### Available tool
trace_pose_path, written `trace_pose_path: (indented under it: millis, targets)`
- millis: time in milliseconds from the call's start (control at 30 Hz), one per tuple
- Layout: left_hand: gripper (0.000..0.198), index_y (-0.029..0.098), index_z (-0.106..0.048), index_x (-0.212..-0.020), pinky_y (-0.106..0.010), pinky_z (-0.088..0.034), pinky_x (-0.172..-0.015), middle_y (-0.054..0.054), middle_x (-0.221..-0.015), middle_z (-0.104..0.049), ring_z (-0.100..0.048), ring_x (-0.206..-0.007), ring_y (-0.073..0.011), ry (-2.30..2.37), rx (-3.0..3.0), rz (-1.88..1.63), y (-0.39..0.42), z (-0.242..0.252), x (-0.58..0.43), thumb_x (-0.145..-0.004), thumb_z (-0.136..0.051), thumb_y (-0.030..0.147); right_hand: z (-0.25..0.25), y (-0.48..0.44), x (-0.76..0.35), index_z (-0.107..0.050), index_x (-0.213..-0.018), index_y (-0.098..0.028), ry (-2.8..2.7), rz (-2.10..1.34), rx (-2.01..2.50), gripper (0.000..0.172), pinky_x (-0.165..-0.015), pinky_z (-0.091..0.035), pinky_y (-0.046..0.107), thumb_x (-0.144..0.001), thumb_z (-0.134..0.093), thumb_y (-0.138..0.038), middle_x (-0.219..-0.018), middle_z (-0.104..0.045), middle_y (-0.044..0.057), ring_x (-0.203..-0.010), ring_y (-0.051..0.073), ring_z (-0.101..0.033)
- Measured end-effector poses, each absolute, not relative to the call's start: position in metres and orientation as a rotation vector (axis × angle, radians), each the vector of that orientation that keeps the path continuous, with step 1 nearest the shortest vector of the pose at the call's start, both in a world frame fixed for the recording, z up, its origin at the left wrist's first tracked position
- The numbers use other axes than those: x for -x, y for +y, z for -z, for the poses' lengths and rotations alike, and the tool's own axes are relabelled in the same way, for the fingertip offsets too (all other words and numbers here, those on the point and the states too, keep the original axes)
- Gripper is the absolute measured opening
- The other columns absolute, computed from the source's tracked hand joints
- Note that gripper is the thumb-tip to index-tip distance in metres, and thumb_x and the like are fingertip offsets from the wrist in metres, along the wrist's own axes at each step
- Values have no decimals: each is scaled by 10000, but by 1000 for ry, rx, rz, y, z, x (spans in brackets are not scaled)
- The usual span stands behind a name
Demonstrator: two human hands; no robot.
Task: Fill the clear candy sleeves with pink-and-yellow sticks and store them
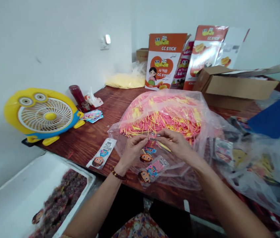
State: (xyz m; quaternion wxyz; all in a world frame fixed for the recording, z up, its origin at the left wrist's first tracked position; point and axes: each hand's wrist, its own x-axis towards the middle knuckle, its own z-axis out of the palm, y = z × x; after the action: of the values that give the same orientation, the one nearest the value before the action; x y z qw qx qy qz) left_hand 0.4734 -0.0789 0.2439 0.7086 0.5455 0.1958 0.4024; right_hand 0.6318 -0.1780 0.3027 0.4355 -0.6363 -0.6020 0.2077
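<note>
My left hand (132,149) and my right hand (176,143) meet over the near edge of a clear plastic bag (204,109) heaped with pink and yellow sticks (162,115). Both pinch the top of a small printed packet (150,147) with a cartoon head at its lower end. A thin yellow stick (164,146) juts from my right fingers beside the packet. A second packet (152,169) lies on the plastic just below. A third packet (102,153) lies on the brown table (85,142) to the left. A bead bracelet circles my left wrist.
A yellow cartoon desk fan (43,114) stands at the left edge. A dark red bottle (78,96) and small cards sit behind it. Orange CC Stick boxes (163,61) and an open cardboard carton (236,86) stand at the back. More plastic bags (259,165) lie right. A white bin (38,195) sits lower left.
</note>
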Motion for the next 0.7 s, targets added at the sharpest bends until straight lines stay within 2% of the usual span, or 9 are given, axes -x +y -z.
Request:
trace_pose_path:
  millis: [67,233,400,533,700]
  targets:
    - [149,189,-786,-846,-278,-512,-780,-35,-856,-761,-661,-800,-160,481,-1270,-940,-80,-248,-469,-749,-759,299,-304,-179,-629,-674,-797,-193,-1500,-434,1619,208,-612,-426,276,-879,-619,-376,-707,-657,3,-654,149,-587]
    - [135,206,-792,-884,-304,-529,-830,-42,-935,-775,-688,-869,-183,522,-1421,-1043,-85,-258,-465,-793,-711,263,-311,-178,-623,-678,-704,-198,-1437,-379,1580,202,-587,-393,260,-836,-660,-350,-632,-626,-15,-608,131,-553]
    - [121,204,-790,-867,-298,-528,-837,-43,-945,-777,-690,-893,-182,513,-1386,-1050,-87,-263,-467,-791,-713,258,-311,-172,-627,-700,-720,-199,-1236,-600,1465,203,-584,-438,258,-769,-713,-395,-664,-662,-7,-621,138,-588]
    - [241,189,-766,-948,-275,-517,-797,-37,-916,-764,-675,-842,-160,465,-1252,-875,-87,-262,-467,-731,-779,293,-304,-169,-627,-684,-700,-198,-1066,-756,1371,225,-593,-488,267,-725,-736,-415,-659,-658,-9,-611,138,-609]
    - [291,142,-736,-848,-239,-481,-694,-22,-813,-722,-623,-705,-120,447,-1190,-618,-86,-255,-467,-633,-854,298,-292,-168,-624,-671,-699,-205,-1002,-790,1336,207,-609,-515,288,-718,-748,-397,-652,-643,-18,-592,132,-602]
